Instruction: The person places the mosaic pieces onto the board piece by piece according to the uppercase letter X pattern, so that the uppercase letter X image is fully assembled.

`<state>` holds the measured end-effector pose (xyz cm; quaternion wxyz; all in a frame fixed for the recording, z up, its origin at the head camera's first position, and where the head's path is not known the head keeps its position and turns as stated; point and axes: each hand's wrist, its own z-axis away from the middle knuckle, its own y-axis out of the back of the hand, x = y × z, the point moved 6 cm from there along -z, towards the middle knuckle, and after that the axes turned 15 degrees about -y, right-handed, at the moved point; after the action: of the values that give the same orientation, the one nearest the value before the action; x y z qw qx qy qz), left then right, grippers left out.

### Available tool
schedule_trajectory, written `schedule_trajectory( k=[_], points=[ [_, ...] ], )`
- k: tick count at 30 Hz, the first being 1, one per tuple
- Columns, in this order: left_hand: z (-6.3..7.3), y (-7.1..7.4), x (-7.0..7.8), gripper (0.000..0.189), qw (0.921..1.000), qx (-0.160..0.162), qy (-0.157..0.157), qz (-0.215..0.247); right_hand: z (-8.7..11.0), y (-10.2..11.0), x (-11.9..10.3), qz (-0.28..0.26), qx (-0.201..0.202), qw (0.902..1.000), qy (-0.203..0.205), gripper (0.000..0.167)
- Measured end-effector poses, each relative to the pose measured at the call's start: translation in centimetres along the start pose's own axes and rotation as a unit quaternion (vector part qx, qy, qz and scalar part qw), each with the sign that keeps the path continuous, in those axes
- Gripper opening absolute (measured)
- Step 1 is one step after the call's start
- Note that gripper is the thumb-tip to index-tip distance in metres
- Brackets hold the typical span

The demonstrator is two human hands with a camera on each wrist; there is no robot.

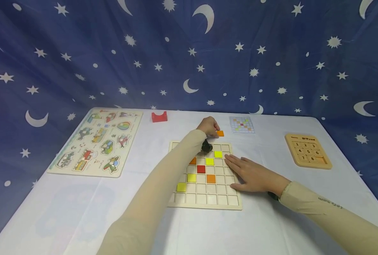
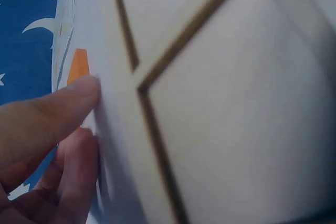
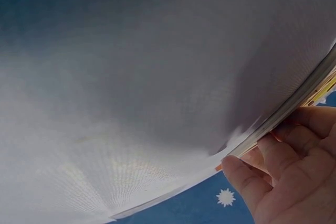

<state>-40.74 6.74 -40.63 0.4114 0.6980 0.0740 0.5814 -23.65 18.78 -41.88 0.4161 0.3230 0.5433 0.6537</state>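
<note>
My left hand point(image 1: 209, 126) is beyond the far edge of a pale wooden grid board point(image 1: 212, 206), pinching a small orange square tile point(image 1: 220, 133). In the left wrist view the tile point(image 2: 80, 64) sticks out past the fingertips. My right hand point(image 1: 252, 176) rests on the board's right edge with its fingers extended. On the grid lie several yellow tiles point(image 1: 191, 177), a red tile point(image 1: 201, 169) and orange tiles point(image 1: 211, 179). The left sleeve point(image 1: 163, 184) hides part of the board's left side.
Behind the board lies a printed pattern card point(image 1: 242, 125). A red notched block point(image 1: 159, 117) stands at the back. A picture puzzle board point(image 1: 96, 141) is at left, and a wooden number puzzle point(image 1: 308, 151) at right. A blue starry cloth point(image 1: 163, 78) hangs behind the table.
</note>
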Motion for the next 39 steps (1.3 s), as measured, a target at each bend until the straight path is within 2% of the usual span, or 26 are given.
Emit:
schedule_trajectory(
  k=[5, 10, 15, 22, 26, 33, 39],
  points=[
    [0.2, 0.2, 0.2, 0.023, 0.9994, -0.008, -0.012, -0.032, -0.1, 0.0, 0.0, 0.0, 0.007, 1.0, 0.006, 0.083],
    [0.7, 0.5, 0.3, 0.024, 0.9988, -0.025, -0.031, -0.029, -0.2, 0.0, -0.2, 0.0, 0.002, 1.0, 0.006, 0.083],
    [1.8, 0.8, 0.8, 0.024, 0.9964, -0.045, -0.067, -0.028, -0.2, -0.2, -0.2, 0.001, -0.008, 1.0, 0.0, 0.084],
    [4.9, 1.3, 1.9, 0.021, 0.9885, -0.093, -0.112, -0.041, -0.1, 0.0, -0.3, -0.001, -0.005, 1.0, 0.001, 0.083],
    [7.2, 1.0, 2.4, 0.018, 0.9855, -0.113, -0.119, -0.042, 0.0, 0.0, -0.3, 0.001, -0.006, 1.0, -0.003, 0.083],
    [11.3, -0.6, 3.1, 0.018, 0.9768, -0.154, -0.142, -0.042, 0.0, 0.1, -0.3, 0.002, -0.001, 1.0, 0.002, 0.082],
    [13.6, -2.1, 3.7, 0.017, 0.9705, -0.178, -0.158, -0.038, 0.0, 0.1, -0.2, -0.001, 0.005, 1.0, 0.006, 0.082]
  ],
)
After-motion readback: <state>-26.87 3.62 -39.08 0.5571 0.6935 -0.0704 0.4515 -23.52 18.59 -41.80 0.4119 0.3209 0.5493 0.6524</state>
